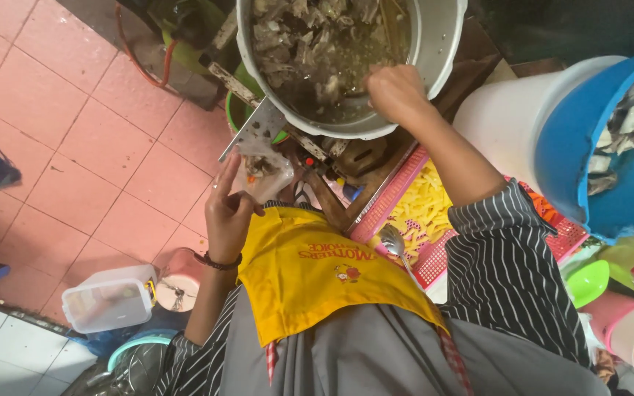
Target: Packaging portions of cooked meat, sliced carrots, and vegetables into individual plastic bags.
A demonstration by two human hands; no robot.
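Observation:
My left hand (227, 209) holds a small clear plastic bag (262, 172) with a little food in it, just below the rim of a big metal pot (442, 44). The pot is full of dark broth and pieces of meat (310, 44). My right hand (396, 92) is closed at the pot's near edge, gripping what looks like a ladle handle that dips into the broth; the handle is mostly hidden. I wear a yellow apron (310, 279) over a striped shirt.
A pink tray (405, 198) of yellow noodles with a metal spoon (394, 242) lies under my right arm. A blue bucket (625, 183) and a white tub (508, 117) stand at the right. A clear lidded box (108, 301) sits on the pink floor tiles at the left.

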